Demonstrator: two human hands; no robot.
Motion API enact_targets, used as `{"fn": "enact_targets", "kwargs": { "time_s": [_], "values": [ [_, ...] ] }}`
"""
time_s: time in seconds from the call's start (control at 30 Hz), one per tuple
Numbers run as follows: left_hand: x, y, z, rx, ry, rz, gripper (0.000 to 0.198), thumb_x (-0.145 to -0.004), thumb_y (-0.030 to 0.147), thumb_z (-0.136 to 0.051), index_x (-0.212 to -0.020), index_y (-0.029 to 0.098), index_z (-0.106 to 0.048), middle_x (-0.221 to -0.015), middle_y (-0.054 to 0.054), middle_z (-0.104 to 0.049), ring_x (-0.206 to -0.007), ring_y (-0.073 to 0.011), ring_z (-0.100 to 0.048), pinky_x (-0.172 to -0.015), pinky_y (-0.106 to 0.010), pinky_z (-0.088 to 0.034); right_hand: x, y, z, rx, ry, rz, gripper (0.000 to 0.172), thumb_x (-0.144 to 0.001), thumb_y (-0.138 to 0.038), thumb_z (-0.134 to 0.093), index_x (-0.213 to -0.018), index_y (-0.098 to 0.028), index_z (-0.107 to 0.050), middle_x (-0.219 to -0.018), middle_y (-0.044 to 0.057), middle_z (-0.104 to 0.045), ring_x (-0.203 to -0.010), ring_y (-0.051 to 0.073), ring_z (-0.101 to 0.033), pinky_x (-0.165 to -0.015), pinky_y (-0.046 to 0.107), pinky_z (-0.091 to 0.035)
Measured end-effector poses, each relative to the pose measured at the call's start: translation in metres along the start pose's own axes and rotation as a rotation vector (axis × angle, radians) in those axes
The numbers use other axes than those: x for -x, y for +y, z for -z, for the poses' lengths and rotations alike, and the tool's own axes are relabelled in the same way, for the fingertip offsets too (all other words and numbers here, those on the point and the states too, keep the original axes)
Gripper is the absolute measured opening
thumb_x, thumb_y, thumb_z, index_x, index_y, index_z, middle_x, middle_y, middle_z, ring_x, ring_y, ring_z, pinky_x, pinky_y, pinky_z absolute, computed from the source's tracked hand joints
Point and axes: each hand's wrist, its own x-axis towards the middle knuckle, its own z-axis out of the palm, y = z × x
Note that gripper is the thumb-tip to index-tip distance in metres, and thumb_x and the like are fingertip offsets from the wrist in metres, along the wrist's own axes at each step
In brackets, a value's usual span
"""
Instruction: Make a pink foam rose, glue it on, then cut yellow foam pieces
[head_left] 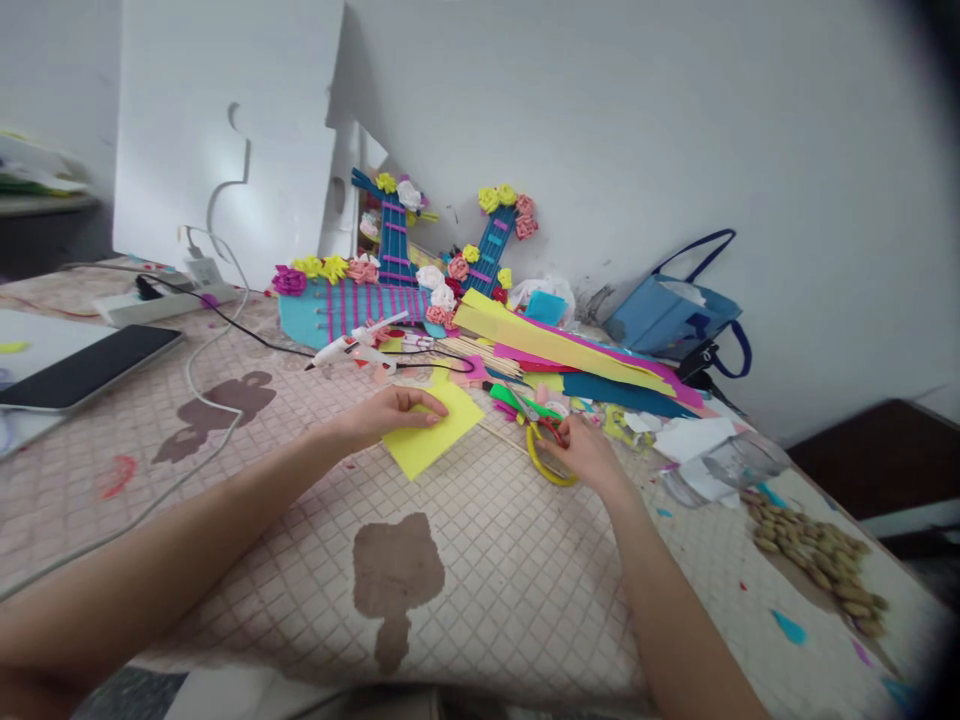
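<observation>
My left hand [397,412] pinches a square sheet of yellow paper [420,455] between thumb and fingers, just over the checked tablecloth. To the right, my right hand [589,455] has its fingers closed at the handles of a pair of scissors [535,455] with yellow and red grips. The blades point away toward a green marker [504,396] and scattered scraps. Behind the yellow sheet lies a white glue gun [352,350] with a black cord. A thin wooden stick [504,437] runs between the sheet and the scissors.
Decorated stick-and-paper pieces with paper flowers, including a light-blue panel [304,318], stand at the back. Long coloured paper strips [555,345] and a blue bag [667,315] are right. Pistachio shells [814,555] lie near the right edge. A phone [90,368] and power strip [154,305] are left.
</observation>
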Motion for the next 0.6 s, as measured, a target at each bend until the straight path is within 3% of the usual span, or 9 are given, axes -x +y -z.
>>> {"fn": "enact_targets", "kwargs": {
  "time_s": [0.1,0.23,0.3,0.4,0.47,0.6],
  "values": [
    [-0.001,0.0,0.002,0.024,0.018,0.01,0.031,-0.066,0.031,-0.076,-0.09,0.017,-0.064,-0.078,-0.001,-0.067,-0.061,-0.0096,-0.061,-0.051,-0.018,-0.045,0.0,0.0,0.001,0.092,-0.087,-0.002,0.033,-0.069,-0.048,-0.062,-0.08,-0.019,-0.052,-0.077,0.007,-0.061,-0.07,0.022,-0.057,-0.058,0.029,-0.033],
    [-0.001,0.001,0.004,0.048,0.057,0.015,0.033,-0.062,0.031,-0.078,-0.088,0.016,-0.064,-0.074,-0.001,-0.066,-0.057,-0.0093,-0.06,-0.048,-0.018,-0.045,-0.001,-0.003,0.001,0.009,-0.045,-0.04,0.029,-0.071,-0.047,-0.061,-0.077,-0.02,-0.052,-0.073,0.006,-0.061,-0.069,0.022,-0.057,-0.057,0.029,-0.033],
    [-0.001,0.002,0.006,0.066,0.074,0.003,0.034,-0.061,0.032,-0.079,-0.087,0.015,-0.064,-0.074,-0.001,-0.066,-0.057,-0.0095,-0.06,-0.048,-0.017,-0.044,-0.001,-0.008,0.004,-0.231,-0.003,-0.063,0.031,-0.071,-0.048,-0.061,-0.079,-0.02,-0.051,-0.074,0.005,-0.061,-0.068,0.02,-0.057,-0.058,0.029,-0.035],
    [-0.002,0.004,0.011,0.085,0.098,-0.027,0.036,-0.06,0.034,-0.079,-0.085,0.014,-0.064,-0.076,-0.003,-0.067,-0.058,-0.01,-0.061,-0.049,-0.018,-0.045,0.004,-0.026,0.009,-0.855,-0.055,-0.028,0.04,-0.07,-0.053,-0.063,-0.09,-0.021,-0.048,-0.081,0.004,-0.059,-0.071,0.018,-0.057,-0.06,0.029,-0.04],
    [-0.002,0.004,0.015,0.086,0.123,-0.052,0.037,-0.06,0.035,-0.079,-0.086,0.014,-0.063,-0.078,-0.003,-0.068,-0.06,-0.0107,-0.061,-0.05,-0.019,-0.046,0.013,-0.044,0.013,-1.231,-0.191,0.014,0.045,-0.069,-0.056,-0.064,-0.094,-0.022,-0.049,-0.078,0.003,-0.057,-0.068,0.017,-0.054,-0.057,0.028,-0.04],
    [-0.003,0.005,0.024,0.105,0.169,-0.083,0.037,-0.06,0.033,-0.08,-0.088,0.015,-0.063,-0.078,-0.004,-0.068,-0.061,-0.0115,-0.063,-0.052,-0.019,-0.048,0.037,-0.082,0.011,-1.632,-0.48,0.099,0.048,-0.072,-0.063,-0.058,-0.097,-0.024,-0.053,-0.067,-0.001,-0.049,-0.056,0.014,-0.045,-0.05,0.027,-0.035]
  ]
}}
